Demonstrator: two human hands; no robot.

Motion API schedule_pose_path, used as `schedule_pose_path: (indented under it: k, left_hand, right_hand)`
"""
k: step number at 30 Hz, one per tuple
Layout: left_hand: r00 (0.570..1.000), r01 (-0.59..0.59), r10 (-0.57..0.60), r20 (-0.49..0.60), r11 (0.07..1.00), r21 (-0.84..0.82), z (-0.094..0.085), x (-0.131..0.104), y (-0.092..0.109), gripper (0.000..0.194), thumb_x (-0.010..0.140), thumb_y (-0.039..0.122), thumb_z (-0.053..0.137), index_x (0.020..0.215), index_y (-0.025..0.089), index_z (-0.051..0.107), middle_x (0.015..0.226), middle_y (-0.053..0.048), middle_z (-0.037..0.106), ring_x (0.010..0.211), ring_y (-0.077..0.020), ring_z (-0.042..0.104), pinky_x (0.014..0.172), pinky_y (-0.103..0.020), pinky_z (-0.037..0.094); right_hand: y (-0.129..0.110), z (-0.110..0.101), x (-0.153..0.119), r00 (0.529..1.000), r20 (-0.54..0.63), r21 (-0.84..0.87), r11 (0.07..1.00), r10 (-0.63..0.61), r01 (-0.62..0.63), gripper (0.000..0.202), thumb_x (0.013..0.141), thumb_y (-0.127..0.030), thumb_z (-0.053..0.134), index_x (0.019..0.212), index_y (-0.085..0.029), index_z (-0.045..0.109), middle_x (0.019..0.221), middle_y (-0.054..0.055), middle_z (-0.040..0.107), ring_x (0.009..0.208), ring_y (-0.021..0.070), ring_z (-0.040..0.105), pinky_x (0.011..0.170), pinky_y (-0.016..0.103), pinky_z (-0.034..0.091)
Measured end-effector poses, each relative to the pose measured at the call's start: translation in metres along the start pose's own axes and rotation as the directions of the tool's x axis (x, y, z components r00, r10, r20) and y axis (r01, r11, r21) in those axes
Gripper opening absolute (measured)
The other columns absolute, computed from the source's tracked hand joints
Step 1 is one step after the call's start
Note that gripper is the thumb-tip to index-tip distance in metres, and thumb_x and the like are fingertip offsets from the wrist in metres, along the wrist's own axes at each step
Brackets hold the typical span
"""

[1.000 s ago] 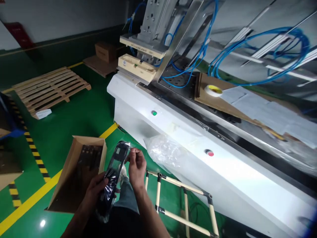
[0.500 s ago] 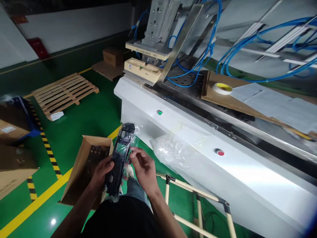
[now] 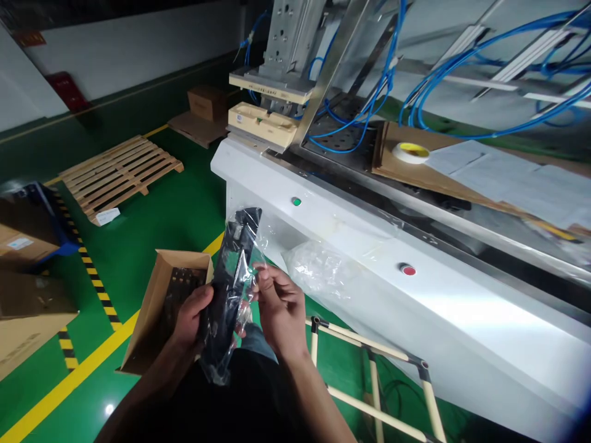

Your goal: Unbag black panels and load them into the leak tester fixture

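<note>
A long black part (image 3: 226, 277) in a clear plastic bag hangs upright in front of my body, its top tilted to the right. Wrapped round its left side is my left hand (image 3: 196, 314), with fingertips showing at the far edge. My right hand (image 3: 279, 301) pinches the loose clear film of the bag (image 3: 253, 277) at the part's right side. Below and to the left, an open cardboard box (image 3: 143, 314) holds several dark parts. More crumpled clear plastic (image 3: 316, 267) hangs against the white machine front to the right.
The white machine (image 3: 360, 258) runs along the right, with green and red buttons. A tube frame (image 3: 392, 354) stands beneath it. A tape roll (image 3: 410, 153) lies on cardboard above. A wooden pallet (image 3: 122, 172) and cartons (image 3: 28, 240) are on the floor at left.
The bagged part has turned slightly, and its top has moved up and right. My right hand has shifted a little right and holds the film stretched out from the part.
</note>
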State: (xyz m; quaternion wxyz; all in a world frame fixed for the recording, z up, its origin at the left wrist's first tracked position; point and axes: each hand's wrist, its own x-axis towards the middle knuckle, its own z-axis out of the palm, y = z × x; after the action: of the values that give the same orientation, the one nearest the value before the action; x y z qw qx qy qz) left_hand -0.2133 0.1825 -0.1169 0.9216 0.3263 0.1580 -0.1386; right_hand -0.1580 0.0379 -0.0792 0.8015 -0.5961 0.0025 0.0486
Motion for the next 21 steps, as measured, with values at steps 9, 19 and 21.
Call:
schedule_pose_path:
  k: [9,19,21]
  left_hand:
    - [0.931,-0.327,0.358,0.067,0.739,0.589,0.023,0.012,0.013,0.052,0.090,0.062,0.073,0.124,0.023,0.072,0.116,-0.008,0.077,0.119,-0.0280,0.068,0.106,-0.040,0.055]
    - [0.949,-0.199,0.288,-0.131,0.863,0.464,0.036,0.013,0.004,0.081,0.081,0.087,0.063,0.124,0.018,0.063,0.087,-0.007,0.075,0.068,-0.0219,0.070,0.054,-0.030,0.053]
    - [0.956,-0.185,0.267,-0.121,0.870,0.457,0.035,0.014,0.010,0.082,0.078,0.088,0.064,0.119,0.017,0.064,0.080,-0.005,0.073,0.061,-0.0207,0.067,0.049,-0.029,0.049]
  right_hand:
    - [-0.004,0.003,-0.012,0.983,0.012,-0.333,0.926,-0.183,0.176,0.041,0.101,-0.057,0.062,0.113,-0.021,0.076,0.072,0.001,0.062,0.058,0.0135,0.054,0.053,0.026,0.046]
    - [-0.018,-0.021,0.007,0.995,0.078,-0.233,0.969,-0.064,0.081,0.051,0.096,-0.063,0.066,0.115,-0.016,0.073,0.062,-0.005,0.052,0.050,0.0107,0.047,0.050,0.026,0.041]
    - [-0.023,-0.027,0.012,0.989,0.129,-0.256,0.962,-0.065,0.096,0.051,0.096,-0.063,0.066,0.114,-0.016,0.073,0.064,-0.004,0.055,0.051,0.0114,0.050,0.052,0.028,0.043]
